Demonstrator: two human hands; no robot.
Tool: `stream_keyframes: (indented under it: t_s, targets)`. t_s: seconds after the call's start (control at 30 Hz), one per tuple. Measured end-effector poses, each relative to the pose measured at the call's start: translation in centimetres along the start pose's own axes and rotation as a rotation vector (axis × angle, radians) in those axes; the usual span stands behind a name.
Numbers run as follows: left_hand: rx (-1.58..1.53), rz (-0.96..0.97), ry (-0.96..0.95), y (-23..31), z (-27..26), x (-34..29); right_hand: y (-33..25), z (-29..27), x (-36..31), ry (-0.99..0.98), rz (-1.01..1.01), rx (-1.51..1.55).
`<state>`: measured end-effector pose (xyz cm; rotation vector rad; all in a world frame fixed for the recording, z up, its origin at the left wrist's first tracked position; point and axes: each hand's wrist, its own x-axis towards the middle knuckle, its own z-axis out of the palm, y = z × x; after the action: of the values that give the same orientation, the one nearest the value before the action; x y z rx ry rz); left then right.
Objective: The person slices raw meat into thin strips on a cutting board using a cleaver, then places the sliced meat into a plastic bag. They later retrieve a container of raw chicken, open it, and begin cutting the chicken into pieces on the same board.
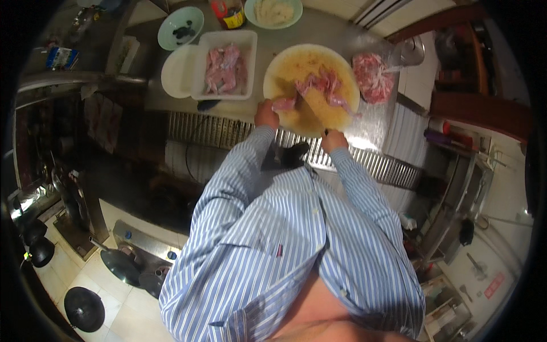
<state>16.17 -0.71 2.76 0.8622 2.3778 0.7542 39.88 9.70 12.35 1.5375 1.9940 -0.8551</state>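
Observation:
My right hand (334,140) is closed round the handle of a broad-bladed cleaver (309,114) at the near edge of a round, yellowed chopping board (279,67). The blade lies across the board and points away from me. At the board's near left, the fingers of my left hand (266,115) are closed on the end of a piece of raw meat (284,104), just left of the blade. More raw, bony meat (327,85) lies on the board to the right of the blade. The far ends of my left fingers are hard to make out.
On the steel counter (373,122), left of the board, stands a white tub (252,68) of raw meat (223,69). Bagged meat (373,77) sits at the right. Behind are two pale green bowls (163,40) (297,20) and a red-capped container (229,16). Woks (85,308) stand at lower left.

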Motion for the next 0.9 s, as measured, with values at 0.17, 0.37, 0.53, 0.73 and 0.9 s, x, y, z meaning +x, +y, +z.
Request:
stream_keyframes:
  t_s: [0.17,0.37,0.53,0.73,0.9]
  targets:
    - [-0.203,-0.043,-0.171,-2.5,-0.4,-2.6,-0.4,-0.5,0.7,-0.003,0.005,0.003]
    - [-0.484,-0.155,-0.345,-0.3,-4.1,-3.8,-0.1,-0.4,1.5,-0.009,0.029,-0.01]
    - [-0.661,-0.287,-0.381,3.3,-7.4,-6.9,0.9,-0.2,2.5,-0.008,0.001,0.025]
    - [-0.817,-0.335,-0.267,1.2,-1.1,-3.5,2.3,-0.4,-0.7,0.116,-0.074,0.286]
    - [-0.629,-0.307,-0.226,-2.6,3.0,-1.4,0.2,-1.5,-5.4,0.163,-0.125,0.337]
